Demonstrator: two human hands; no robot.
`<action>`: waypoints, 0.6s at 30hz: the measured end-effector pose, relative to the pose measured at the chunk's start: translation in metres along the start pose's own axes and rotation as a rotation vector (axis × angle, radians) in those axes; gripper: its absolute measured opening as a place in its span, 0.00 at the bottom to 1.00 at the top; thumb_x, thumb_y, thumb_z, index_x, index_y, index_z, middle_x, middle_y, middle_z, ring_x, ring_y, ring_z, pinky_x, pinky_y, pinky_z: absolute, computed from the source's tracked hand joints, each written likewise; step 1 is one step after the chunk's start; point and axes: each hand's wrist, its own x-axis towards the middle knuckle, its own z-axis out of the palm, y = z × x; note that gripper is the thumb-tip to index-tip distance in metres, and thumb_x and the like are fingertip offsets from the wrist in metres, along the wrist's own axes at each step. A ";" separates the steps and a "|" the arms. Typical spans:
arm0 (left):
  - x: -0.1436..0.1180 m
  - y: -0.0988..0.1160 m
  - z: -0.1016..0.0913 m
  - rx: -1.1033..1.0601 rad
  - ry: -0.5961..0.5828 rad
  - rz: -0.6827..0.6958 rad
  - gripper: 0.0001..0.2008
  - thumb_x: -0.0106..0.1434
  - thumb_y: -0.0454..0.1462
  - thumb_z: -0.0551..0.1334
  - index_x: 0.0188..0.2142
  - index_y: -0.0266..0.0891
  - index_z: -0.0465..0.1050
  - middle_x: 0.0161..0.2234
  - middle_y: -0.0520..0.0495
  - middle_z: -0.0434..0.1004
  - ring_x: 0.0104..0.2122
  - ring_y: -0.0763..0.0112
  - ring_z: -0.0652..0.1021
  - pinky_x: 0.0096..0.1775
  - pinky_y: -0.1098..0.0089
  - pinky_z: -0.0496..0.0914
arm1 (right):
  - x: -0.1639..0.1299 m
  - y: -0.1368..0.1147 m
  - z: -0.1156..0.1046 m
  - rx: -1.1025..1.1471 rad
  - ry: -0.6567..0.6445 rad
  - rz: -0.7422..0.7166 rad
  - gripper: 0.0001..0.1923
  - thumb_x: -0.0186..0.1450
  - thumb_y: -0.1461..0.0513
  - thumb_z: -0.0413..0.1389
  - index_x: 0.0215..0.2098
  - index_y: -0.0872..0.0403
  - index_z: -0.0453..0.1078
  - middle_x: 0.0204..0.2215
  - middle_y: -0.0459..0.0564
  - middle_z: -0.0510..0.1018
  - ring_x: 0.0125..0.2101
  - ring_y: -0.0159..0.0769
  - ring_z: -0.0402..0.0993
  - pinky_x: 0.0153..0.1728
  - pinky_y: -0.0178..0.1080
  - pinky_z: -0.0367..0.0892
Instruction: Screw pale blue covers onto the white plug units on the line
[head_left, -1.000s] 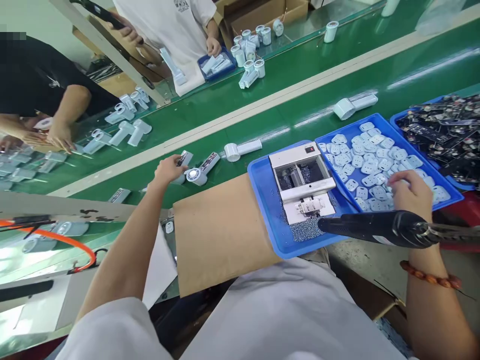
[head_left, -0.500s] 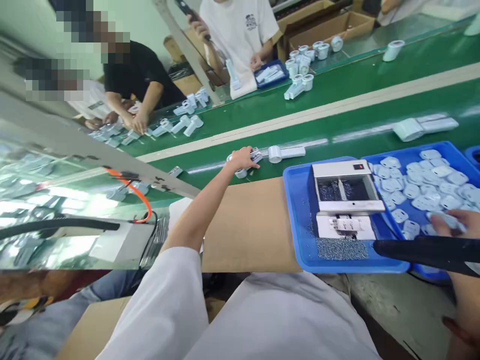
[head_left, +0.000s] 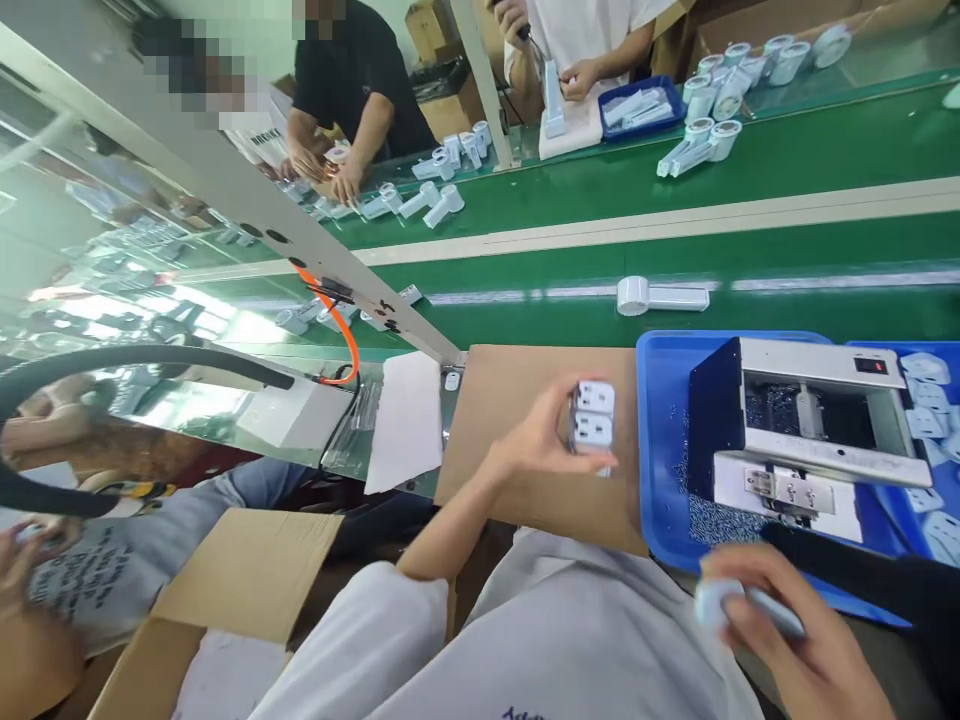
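Note:
My left hand (head_left: 536,432) is closed around a white plastic socket-like piece (head_left: 594,400) with dark slots. It holds this piece over the brown cardboard sheet (head_left: 510,375), in front of me. Lower right, my right hand (head_left: 802,620) grips a pale, rounded plastic piece (head_left: 716,604), smeared by motion. Between the hands, to the right, a screw feeder (head_left: 825,450) stands in a blue tray (head_left: 651,470), with many small loose screws (head_left: 720,522) beside it. A black tool or sleeve (head_left: 847,570) reaches in from the right edge, next to my right hand.
On the green conveyor (head_left: 525,325) lies a white part with a round head (head_left: 660,296). Flat white covers (head_left: 930,400) fill another blue tray at right. A slanted metal post (head_left: 330,255) stands at left. People work across the belt near more parts (head_left: 705,145).
My left hand has come back from the conveyor with the slotted piece, onto the cardboard. My right hand has left the tray of covers with a pale piece and moved nearer my body. The view has shifted.

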 end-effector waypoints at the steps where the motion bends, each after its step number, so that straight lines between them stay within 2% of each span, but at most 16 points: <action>1: -0.015 0.007 0.015 -0.060 -0.033 -0.026 0.53 0.63 0.54 0.84 0.77 0.52 0.57 0.65 0.36 0.80 0.59 0.49 0.87 0.59 0.51 0.83 | 0.014 -0.004 0.013 0.046 0.018 0.005 0.20 0.78 0.45 0.68 0.46 0.53 0.80 0.37 0.49 0.80 0.30 0.28 0.78 0.30 0.25 0.76; 2: -0.026 0.013 0.028 -0.109 -0.062 -0.042 0.51 0.63 0.51 0.84 0.76 0.52 0.58 0.64 0.37 0.80 0.59 0.49 0.87 0.59 0.51 0.83 | 0.029 -0.008 0.024 0.103 0.028 -0.005 0.22 0.76 0.43 0.69 0.44 0.54 0.78 0.33 0.48 0.78 0.26 0.28 0.75 0.28 0.27 0.76; 5: -0.042 0.024 0.058 -0.203 -0.097 -0.014 0.47 0.65 0.41 0.80 0.74 0.52 0.57 0.67 0.36 0.77 0.65 0.47 0.83 0.62 0.46 0.82 | 0.072 -0.019 0.047 0.081 0.061 -0.014 0.23 0.78 0.41 0.66 0.49 0.53 0.78 0.34 0.50 0.79 0.28 0.30 0.76 0.29 0.28 0.75; 7: -0.044 0.024 0.072 -0.213 -0.071 0.044 0.50 0.61 0.37 0.78 0.75 0.52 0.53 0.69 0.34 0.74 0.65 0.45 0.81 0.62 0.42 0.81 | 0.087 -0.026 0.054 0.036 0.048 -0.040 0.24 0.77 0.42 0.68 0.47 0.54 0.78 0.34 0.51 0.79 0.30 0.30 0.75 0.29 0.27 0.72; 11: -0.047 0.016 0.091 -0.210 0.012 0.105 0.58 0.55 0.33 0.76 0.76 0.54 0.44 0.64 0.38 0.74 0.59 0.51 0.82 0.59 0.41 0.82 | 0.095 -0.036 0.057 -0.031 -0.050 -0.068 0.22 0.72 0.45 0.73 0.42 0.56 0.80 0.29 0.49 0.73 0.29 0.28 0.70 0.28 0.27 0.67; 14: -0.050 0.011 0.099 -0.218 0.052 0.151 0.58 0.56 0.34 0.76 0.76 0.55 0.42 0.61 0.41 0.73 0.60 0.52 0.81 0.59 0.41 0.82 | 0.095 -0.037 0.054 -0.011 -0.100 -0.028 0.23 0.73 0.45 0.72 0.39 0.55 0.75 0.24 0.44 0.64 0.26 0.27 0.63 0.27 0.28 0.63; 18: -0.050 0.012 0.100 -0.240 0.088 0.181 0.59 0.55 0.35 0.78 0.76 0.59 0.44 0.63 0.41 0.71 0.59 0.53 0.81 0.60 0.41 0.80 | 0.092 -0.034 0.053 0.042 -0.112 0.030 0.28 0.73 0.43 0.73 0.37 0.54 0.68 0.23 0.42 0.62 0.25 0.26 0.58 0.26 0.29 0.61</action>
